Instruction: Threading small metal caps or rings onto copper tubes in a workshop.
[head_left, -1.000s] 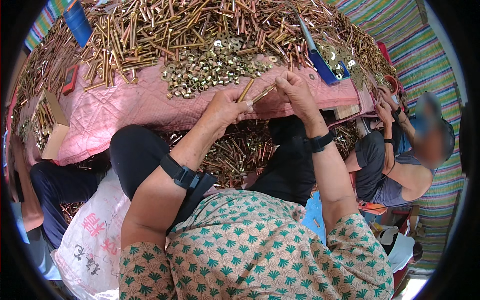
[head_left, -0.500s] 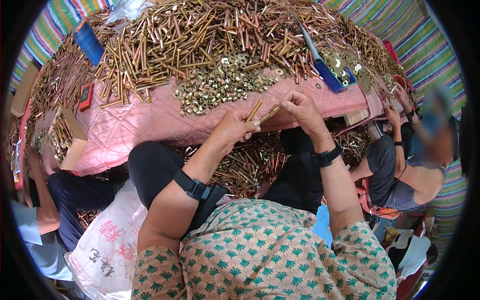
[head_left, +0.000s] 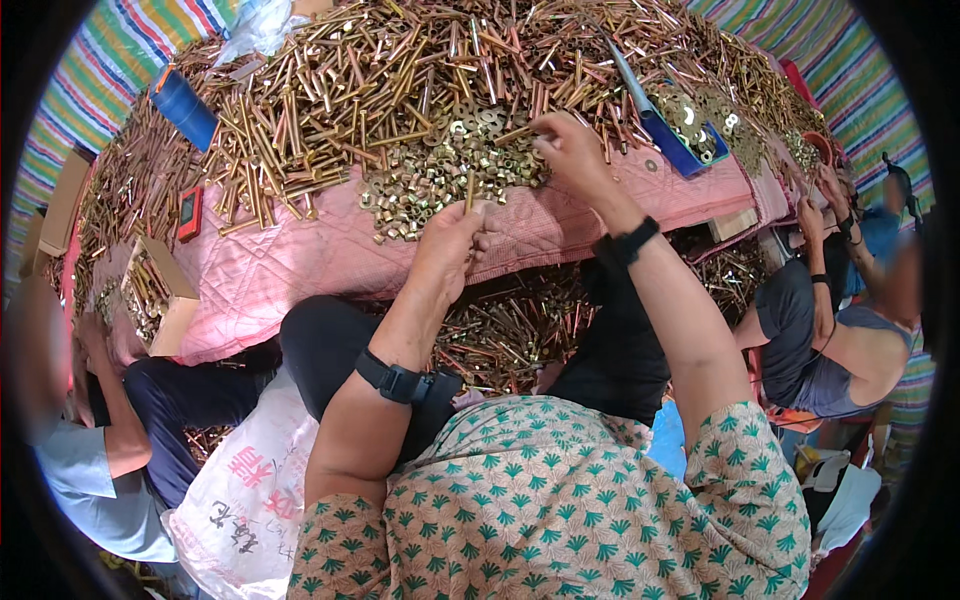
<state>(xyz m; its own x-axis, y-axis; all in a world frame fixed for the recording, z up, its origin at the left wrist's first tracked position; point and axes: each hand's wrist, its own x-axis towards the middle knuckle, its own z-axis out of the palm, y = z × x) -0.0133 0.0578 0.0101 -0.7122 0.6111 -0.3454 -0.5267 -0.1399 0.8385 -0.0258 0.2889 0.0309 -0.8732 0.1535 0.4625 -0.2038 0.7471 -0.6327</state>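
Note:
My left hand point(head_left: 447, 250) is closed round a slim brass-coloured bolt point(head_left: 470, 190), which stands up past the thumb; the other fingers curl under, so I cannot tell what else lies in the palm. At the pile's front edge my right hand point(head_left: 575, 155) has its fingers bent together, and what they pinch is hidden. A gold bolt point(head_left: 515, 135) lies at the tips of those fingers; I cannot tell whether they grip it. Below and left of the right hand is a heap of short metal sleeves point(head_left: 425, 185), with flat washers point(head_left: 485, 120) behind them.
Long bolts point(head_left: 330, 95) cover the pink quilted cloth point(head_left: 290, 270). A blue tray point(head_left: 690, 158) of washers sits at right; a blue cup point(head_left: 185, 110), red device point(head_left: 190, 213) and cardboard box point(head_left: 178, 310) are at left. Co-workers point(head_left: 75, 450) point(head_left: 850, 350) sit on both sides.
My right hand has left my left hand and moved forward to the pile. My left hand has shifted forward slightly, its bolt now more upright. The second bolt between my hands no longer shows there.

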